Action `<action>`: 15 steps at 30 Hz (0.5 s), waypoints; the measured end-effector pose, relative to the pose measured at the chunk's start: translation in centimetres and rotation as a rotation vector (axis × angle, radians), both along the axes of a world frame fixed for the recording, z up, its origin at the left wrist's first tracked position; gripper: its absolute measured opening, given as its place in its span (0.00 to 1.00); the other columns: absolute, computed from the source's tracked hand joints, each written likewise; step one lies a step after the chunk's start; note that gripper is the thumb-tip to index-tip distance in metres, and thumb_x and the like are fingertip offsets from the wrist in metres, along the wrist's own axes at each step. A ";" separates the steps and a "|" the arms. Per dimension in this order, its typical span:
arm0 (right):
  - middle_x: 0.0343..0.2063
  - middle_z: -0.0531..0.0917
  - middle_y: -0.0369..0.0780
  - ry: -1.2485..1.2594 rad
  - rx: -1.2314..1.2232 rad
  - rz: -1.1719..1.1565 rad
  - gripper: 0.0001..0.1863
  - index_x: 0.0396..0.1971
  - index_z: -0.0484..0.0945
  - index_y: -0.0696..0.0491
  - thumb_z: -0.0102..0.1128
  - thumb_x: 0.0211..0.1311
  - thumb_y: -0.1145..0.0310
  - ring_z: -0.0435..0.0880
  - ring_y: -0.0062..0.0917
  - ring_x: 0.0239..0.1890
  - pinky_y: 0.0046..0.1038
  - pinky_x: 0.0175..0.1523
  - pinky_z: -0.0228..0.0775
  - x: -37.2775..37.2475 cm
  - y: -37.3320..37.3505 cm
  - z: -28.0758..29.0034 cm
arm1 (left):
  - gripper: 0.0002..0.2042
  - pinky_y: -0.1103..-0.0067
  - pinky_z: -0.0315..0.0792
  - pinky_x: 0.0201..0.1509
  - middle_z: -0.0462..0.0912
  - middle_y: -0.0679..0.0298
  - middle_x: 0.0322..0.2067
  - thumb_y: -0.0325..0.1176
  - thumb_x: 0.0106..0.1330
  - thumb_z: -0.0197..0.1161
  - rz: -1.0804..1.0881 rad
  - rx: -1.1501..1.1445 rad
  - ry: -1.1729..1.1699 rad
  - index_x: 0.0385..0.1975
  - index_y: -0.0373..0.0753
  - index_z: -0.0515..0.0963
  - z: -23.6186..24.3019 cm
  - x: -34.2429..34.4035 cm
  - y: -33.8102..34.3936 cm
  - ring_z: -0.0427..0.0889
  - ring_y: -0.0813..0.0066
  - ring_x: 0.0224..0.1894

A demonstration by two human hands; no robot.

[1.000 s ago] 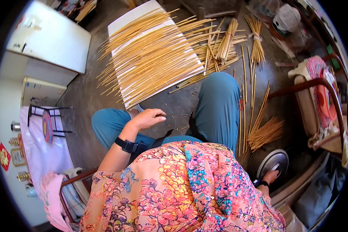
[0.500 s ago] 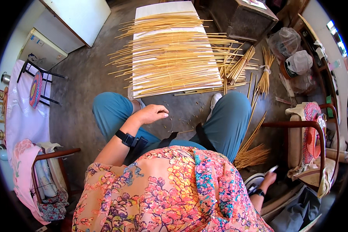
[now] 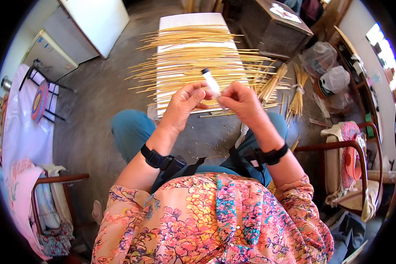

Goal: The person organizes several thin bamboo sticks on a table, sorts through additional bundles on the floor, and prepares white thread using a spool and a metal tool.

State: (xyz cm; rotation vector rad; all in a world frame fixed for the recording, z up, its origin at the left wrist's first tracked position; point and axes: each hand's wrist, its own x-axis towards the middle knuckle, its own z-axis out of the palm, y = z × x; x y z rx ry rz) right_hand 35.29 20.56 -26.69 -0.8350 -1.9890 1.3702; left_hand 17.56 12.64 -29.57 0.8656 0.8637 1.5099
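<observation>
A small white tube-shaped thing with a dark end (image 3: pixel 211 82) is held up in front of me, its dark end pointing away; what kind it is I cannot make out. My left hand (image 3: pixel 185 104) has its thumb and fingers closed around one side of it. Close by, my right hand (image 3: pixel 243 103) is pinched at the tube's near end, its fingertips partly blurred. Beyond both hands, many thin yellow stalks (image 3: pixel 198 57) lie crosswise in rows on a long white board (image 3: pixel 191 20). The tube overlaps these stalks in the view without resting on them.
Tied stalk bundles (image 3: pixel 298 94) lie right of the board, near plastic bags (image 3: pixel 334 79). Wooden-armed chairs stand at right (image 3: pixel 334 145) and left (image 3: pixel 61 178). A dark cabinet (image 3: pixel 268 31) is at the back. Small stalk scraps litter the floor between my knees.
My right hand has come up from the low right, by the floor, to the middle, bringing a white thing. My left hand has risen from above my knee to meet it.
</observation>
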 end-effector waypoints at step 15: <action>0.22 0.75 0.32 0.311 -0.311 0.037 0.04 0.27 0.71 0.55 0.58 0.57 0.74 0.71 0.12 0.24 0.15 0.31 0.66 -3.2 -1.9 -3.6 | 0.15 0.70 0.74 0.46 0.79 0.59 0.38 0.34 0.62 0.57 0.113 -0.007 -0.200 0.47 0.35 0.71 -2.5 -3.6 -3.1 0.79 0.67 0.42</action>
